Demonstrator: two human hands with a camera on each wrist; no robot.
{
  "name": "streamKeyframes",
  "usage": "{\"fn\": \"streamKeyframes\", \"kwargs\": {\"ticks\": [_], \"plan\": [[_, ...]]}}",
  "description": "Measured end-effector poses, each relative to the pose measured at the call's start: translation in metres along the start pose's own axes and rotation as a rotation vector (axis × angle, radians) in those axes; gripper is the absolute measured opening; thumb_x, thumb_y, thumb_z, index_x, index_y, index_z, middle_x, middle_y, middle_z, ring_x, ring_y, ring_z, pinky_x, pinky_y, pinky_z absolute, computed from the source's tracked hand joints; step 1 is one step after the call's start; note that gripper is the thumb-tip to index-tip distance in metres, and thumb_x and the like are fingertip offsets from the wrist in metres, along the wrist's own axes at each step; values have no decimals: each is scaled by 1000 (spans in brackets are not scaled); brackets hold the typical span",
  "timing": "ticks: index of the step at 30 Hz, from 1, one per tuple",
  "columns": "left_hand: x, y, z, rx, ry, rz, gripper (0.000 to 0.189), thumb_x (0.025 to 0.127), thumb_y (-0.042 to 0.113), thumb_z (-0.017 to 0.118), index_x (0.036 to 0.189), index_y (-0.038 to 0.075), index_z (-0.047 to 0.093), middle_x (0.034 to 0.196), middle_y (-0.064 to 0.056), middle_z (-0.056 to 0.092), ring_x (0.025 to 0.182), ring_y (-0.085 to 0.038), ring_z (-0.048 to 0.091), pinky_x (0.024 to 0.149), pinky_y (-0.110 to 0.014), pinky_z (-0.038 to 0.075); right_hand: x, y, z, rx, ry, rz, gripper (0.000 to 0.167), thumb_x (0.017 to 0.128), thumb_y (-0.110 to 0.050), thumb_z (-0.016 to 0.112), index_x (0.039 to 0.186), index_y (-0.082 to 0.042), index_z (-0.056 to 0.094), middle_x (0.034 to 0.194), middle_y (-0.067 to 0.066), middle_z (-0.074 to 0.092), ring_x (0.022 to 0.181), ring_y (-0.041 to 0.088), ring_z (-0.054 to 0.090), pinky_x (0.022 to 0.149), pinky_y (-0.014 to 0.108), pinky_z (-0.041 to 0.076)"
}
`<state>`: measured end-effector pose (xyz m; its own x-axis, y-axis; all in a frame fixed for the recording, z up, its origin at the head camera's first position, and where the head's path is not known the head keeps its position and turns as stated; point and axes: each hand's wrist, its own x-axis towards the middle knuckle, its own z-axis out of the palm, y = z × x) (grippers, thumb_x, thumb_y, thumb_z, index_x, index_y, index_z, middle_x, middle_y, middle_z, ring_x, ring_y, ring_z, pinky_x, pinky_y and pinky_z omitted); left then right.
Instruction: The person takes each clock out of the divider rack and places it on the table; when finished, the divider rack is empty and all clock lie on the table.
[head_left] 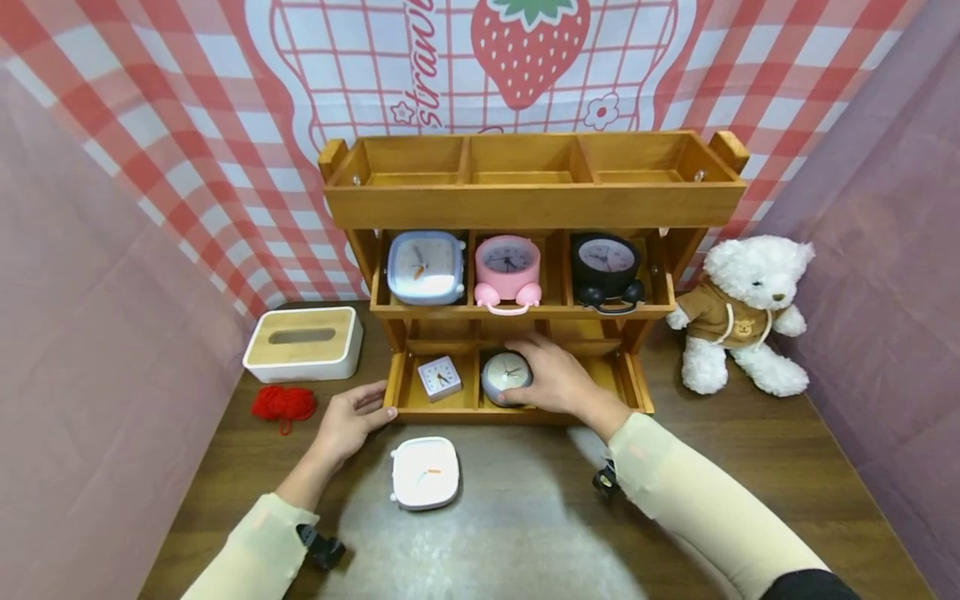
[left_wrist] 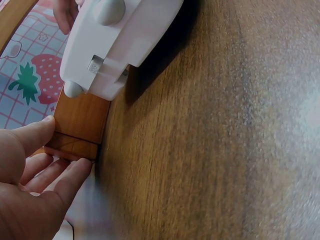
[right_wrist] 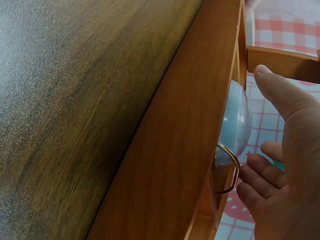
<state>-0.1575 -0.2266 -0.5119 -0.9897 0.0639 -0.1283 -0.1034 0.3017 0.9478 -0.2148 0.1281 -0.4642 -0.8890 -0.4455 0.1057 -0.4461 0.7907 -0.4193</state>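
Observation:
In the head view, a round grey-blue clock (head_left: 504,372) sits in the middle compartment of the bottom tier of a wooden rack (head_left: 534,207). My right hand (head_left: 558,382) is around its right side; the right wrist view shows the thumb spread from the fingers, with the fingertips near the clock's metal ring (right_wrist: 235,175). My left hand (head_left: 351,427) grips the bottom tier's left front corner (left_wrist: 75,146) between thumb and fingers. A small square clock (head_left: 439,377) leans in the left compartment. On the table before the rack lies a white clock (head_left: 425,473).
The middle tier holds a blue clock (head_left: 425,268), a pink clock (head_left: 507,271) and a black clock (head_left: 606,268). To the left are a tissue box (head_left: 341,354) and red yarn (head_left: 283,403). A white teddy bear (head_left: 742,321) sits at the right.

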Motion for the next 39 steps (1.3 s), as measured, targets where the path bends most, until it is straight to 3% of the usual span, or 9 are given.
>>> {"fn": "streamKeyframes", "kwargs": {"ticks": [15,24,39], "plan": [[2,-4,0,-13,6,-1,57,90,2,76,143,-6,55,139,-28,60,130,-40,59,96,-23,54,8,5,11,-47,-80,28,96,69,-59,88,145,-11,57,148,14,54,129,32,57,107,48,49],[2,-4,0,-3,7,0,58,90,4,77,143,-6,55,139,-29,61,129,-41,60,98,-28,55,10,5,15,-68,-85,13,87,69,-57,88,138,-12,62,136,11,62,117,28,62,100,45,53],[2,-7,-1,-13,9,5,58,90,5,78,143,-6,56,139,-28,61,129,-41,60,98,-28,55,9,10,17,-55,7,-72,80,69,-56,87,131,-11,66,125,9,69,107,26,66,92,43,56]]}}
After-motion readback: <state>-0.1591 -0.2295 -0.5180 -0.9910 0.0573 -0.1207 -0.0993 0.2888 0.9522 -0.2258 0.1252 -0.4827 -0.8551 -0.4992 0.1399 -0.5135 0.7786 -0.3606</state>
